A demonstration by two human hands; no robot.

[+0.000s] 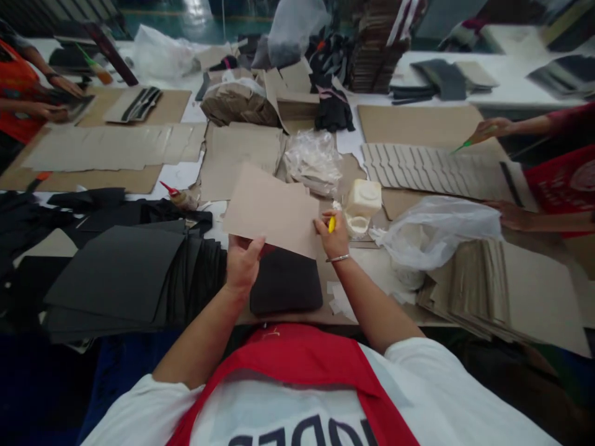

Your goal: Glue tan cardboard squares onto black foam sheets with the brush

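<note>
One tan card (274,207): being held up at a tilt in front of the body, partly covering the far edge of a black pad (286,285); single or layered, cannot tell.

Left hand (244,263): gripping the card at its near edge, thumb lying on top, fingers passing underneath.

Right hand (335,234): closing around a yellow tool (331,224), fingertips resting at the card's right edge; wearing a bangle (338,257) at the wrist.

Left side: a pile of black sheets (121,266), lying fanned beside the left forearm; a bottle (183,197) with a red tip, leaning behind that pile.

Beyond the card: a stack of tan sheets (244,148), lying flat; crumpled clear plastic (313,161), sitting just beside that stack.

Right side: a cream tub (365,197), standing near the right hand; a plastic bag (441,226), slumping farther right; a pile of tan boards (502,282), leaning over near the bag.

Far right: a co-worker's hand (493,129), gripping a green tool (461,147) above a row of overlapping strips (413,168).

Far left: a person in an orange apron (21,93), working with both hands at dark pieces.
</note>
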